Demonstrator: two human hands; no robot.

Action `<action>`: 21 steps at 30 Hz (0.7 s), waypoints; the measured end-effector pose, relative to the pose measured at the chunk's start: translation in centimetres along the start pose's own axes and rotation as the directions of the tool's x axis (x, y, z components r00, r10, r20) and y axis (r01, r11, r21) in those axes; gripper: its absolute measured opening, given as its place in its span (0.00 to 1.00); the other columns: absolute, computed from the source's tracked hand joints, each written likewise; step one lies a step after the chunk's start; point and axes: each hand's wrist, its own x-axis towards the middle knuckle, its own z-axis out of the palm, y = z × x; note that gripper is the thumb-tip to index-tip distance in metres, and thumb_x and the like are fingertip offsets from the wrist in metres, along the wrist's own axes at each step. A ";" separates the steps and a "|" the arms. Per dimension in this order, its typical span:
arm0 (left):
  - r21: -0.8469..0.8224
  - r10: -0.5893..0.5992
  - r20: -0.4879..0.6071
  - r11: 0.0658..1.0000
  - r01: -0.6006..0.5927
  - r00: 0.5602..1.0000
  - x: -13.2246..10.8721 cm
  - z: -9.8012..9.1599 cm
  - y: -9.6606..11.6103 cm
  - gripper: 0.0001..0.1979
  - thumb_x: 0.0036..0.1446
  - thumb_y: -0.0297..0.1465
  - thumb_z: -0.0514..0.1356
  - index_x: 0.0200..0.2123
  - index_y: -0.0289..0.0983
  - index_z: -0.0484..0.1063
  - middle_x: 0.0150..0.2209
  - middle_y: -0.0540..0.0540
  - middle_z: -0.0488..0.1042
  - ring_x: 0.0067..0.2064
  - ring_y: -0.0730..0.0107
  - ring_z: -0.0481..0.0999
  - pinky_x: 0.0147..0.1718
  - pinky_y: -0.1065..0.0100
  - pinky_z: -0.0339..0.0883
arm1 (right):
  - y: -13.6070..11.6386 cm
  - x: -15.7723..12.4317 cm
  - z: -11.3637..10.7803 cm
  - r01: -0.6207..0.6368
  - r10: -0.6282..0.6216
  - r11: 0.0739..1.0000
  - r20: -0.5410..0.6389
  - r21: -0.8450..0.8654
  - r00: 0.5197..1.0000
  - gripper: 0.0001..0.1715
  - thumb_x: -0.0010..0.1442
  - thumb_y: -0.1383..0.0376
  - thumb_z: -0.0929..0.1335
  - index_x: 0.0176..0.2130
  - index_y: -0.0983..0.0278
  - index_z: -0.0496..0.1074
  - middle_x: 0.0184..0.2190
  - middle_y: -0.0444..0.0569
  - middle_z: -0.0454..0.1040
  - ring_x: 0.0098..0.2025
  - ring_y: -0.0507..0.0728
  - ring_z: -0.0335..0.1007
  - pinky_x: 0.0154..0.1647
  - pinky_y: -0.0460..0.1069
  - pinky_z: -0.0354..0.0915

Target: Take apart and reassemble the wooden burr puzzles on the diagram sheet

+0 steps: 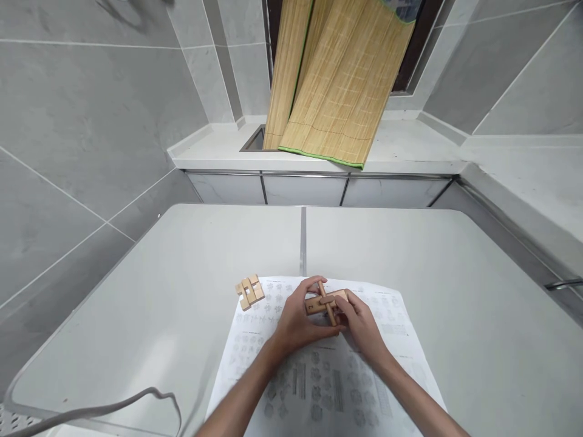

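Note:
Between my two hands, above a printed paper sheet, is a small cluster of interlocking wooden puzzle pieces [314, 305], one of them marked with a "2". A thin wooden rod crosses over the numbered piece at an angle. My left hand [294, 318] curls round the cluster from the left, thumb below and fingers above. From the right, my right hand [362, 321] pinches its other end; some of its fingertips are hidden behind the wood. Left of my hands, a flat group of wooden blocks [250, 292] rests on the sheet's upper left corner.
The large paper sheet [255, 346] bears rows of printed diagrams. It lies on a white table [182, 291] with a seam down the middle. A grey cable [113, 405] crosses the lower left. Behind stand a counter [410, 145] and a bamboo mat [337, 85].

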 end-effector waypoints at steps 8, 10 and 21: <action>0.000 -0.080 0.035 0.997 0.080 0.996 0.1 0.0 0.2 0.44 0.47 0.36 0.77 0.65 0.44 0.64 0.50 0.45 0.79 0.52 0.54 0.81 0.52 0.57 0.75 | 0.0 0.3 -0.3 0.005 -0.012 0.986 -0.043 -0.166 0.999 0.21 0.70 0.47 0.66 0.33 0.59 0.71 0.33 0.46 0.73 0.38 0.60 0.69 0.38 0.51 0.64; 0.001 -0.072 0.033 0.997 0.072 0.997 0.1 0.1 0.3 0.44 0.47 0.36 0.77 0.65 0.44 0.63 0.49 0.45 0.79 0.51 0.54 0.81 0.51 0.57 0.76 | 0.3 0.3 -0.4 -0.011 0.003 0.984 -0.048 -0.177 0.999 0.23 0.70 0.46 0.66 0.30 0.58 0.68 0.29 0.44 0.71 0.35 0.58 0.66 0.35 0.50 0.63; 0.120 0.168 -0.045 0.980 -0.161 0.985 -0.4 0.2 -0.7 0.44 0.50 0.29 0.74 0.68 0.46 0.61 0.67 0.41 0.70 0.67 0.49 0.71 0.65 0.53 0.67 | -1.0 -0.6 -0.1 0.110 -0.109 0.993 0.015 -0.037 0.994 0.24 0.71 0.46 0.67 0.54 0.58 0.76 0.54 0.55 0.79 0.60 0.67 0.70 0.52 0.56 0.71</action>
